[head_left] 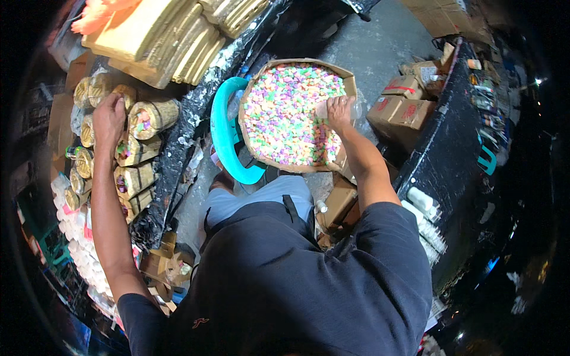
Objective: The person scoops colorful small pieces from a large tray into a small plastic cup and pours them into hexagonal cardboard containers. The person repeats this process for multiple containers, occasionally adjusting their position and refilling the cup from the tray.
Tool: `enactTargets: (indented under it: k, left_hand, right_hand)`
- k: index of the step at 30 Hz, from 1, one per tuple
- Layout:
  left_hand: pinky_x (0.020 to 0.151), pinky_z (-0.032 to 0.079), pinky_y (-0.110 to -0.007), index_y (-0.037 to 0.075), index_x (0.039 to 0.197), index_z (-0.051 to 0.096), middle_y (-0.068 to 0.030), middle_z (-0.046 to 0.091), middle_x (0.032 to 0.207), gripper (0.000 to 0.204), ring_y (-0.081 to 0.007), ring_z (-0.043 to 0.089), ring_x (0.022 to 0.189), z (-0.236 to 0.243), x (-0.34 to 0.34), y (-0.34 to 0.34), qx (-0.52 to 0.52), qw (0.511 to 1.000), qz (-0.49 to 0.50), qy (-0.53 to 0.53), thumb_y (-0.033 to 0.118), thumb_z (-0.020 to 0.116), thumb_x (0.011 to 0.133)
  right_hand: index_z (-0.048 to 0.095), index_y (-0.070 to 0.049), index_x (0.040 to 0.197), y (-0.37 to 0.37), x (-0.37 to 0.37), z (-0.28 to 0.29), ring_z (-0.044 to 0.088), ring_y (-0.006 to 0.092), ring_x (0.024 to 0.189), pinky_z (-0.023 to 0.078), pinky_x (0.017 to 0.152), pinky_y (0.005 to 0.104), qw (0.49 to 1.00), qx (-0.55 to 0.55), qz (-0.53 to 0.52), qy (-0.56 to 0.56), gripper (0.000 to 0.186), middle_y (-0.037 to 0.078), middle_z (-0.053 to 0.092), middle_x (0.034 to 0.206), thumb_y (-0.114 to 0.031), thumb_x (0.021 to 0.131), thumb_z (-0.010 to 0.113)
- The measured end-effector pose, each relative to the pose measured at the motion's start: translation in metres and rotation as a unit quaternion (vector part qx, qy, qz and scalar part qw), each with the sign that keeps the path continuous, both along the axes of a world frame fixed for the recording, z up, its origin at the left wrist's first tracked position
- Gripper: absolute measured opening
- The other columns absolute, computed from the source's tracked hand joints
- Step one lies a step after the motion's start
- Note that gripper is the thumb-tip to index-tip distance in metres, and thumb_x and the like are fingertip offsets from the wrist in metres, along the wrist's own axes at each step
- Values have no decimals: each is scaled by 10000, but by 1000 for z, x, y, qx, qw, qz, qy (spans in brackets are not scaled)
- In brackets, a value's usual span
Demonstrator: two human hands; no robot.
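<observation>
In front of me stands a many-sided cardboard box [350, 83] filled with small pastel pieces [291, 113] in pink, green, purple, orange and yellow. Over its right side, my right hand [340, 111] is wrapped round a clear plastic container [321, 110], tilted on its side above the pieces; its exact shape is partly hidden. My left arm reaches far left, where my left hand [111, 115] has its fingers curled together beside a small woven round basket [125, 94]. What those fingers hold is hidden. Nearby lies a woven basket [155, 117] with colourful pieces at its mouth.
A turquoise plastic chair [221, 127] touches the box's left side. Flat tan woven packs [148, 38] are stacked at the upper left. Cardboard cartons [404, 115] stand right, beside a black-covered table [439, 148] with white rolls [423, 202]. More woven baskets [133, 178] line the left table.
</observation>
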State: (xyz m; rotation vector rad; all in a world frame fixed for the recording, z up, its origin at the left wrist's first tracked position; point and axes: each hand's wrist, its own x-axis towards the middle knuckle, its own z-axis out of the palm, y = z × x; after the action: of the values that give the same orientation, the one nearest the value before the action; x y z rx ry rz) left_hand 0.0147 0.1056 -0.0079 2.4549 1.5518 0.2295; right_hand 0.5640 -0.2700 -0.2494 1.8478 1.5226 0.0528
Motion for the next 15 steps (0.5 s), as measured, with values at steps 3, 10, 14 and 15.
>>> enactTargets:
  k: [3,10,14,15]
  left_hand:
    - [936,552,-444,8,1195,751,-242,752,1146,320,-412,726,1045,-7,-1,-9,31,999,19,2,246,613,1031]
    - [924,557,-431,-2,1225,748,-236,761,1137,398,-399,735,1032,-12,-11,-23,48,995,71,47,334,642,1041]
    - [937,550,-438,-11,1229,739,-242,749,1170,441,-419,716,1069,7,2,-25,13,989,134,53,376,628,1050]
    - [964,543,-437,-16,1259,721,-247,732,1219,434,-412,704,1110,14,8,-31,95,982,111,122,353,644,1045]
  right_hand:
    - [546,-69,1420,13,4,-51,509,372,1375,296,1122,749,994,-39,-26,101,459,178,608,1403,-249,1001,595]
    - [574,-102,1400,31,34,-51,553,332,1347,354,1100,672,960,-80,15,269,414,134,627,1382,-221,1005,602]
    - [569,-97,1419,44,41,-49,575,323,1340,360,1117,649,943,-85,71,313,426,124,626,1399,-274,1032,585]
    - [566,-99,1424,44,43,-47,580,328,1337,357,1122,651,939,-96,65,324,433,126,631,1392,-281,1032,587]
